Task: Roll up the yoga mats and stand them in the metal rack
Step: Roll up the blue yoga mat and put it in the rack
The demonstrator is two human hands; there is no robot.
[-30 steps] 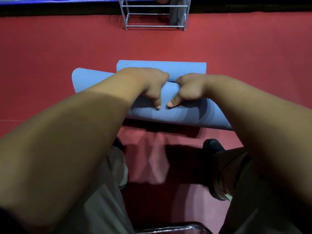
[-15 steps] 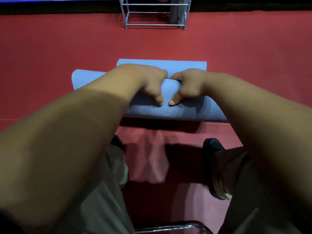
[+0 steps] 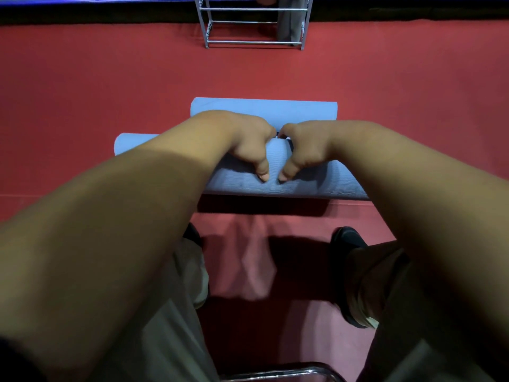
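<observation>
A red floor (image 3: 82,106) fills the view, its far edge meeting a dark wall. At mid-floor lies a blue yoga mat (image 3: 303,183), mostly rolled, a short flat end beyond. At the far edge stands the metal rack (image 3: 253,42), perhaps holding a grey roll. The left hand (image 3: 248,144) and right hand (image 3: 305,147) curl over the roll, thumbs pressing its near side.
</observation>
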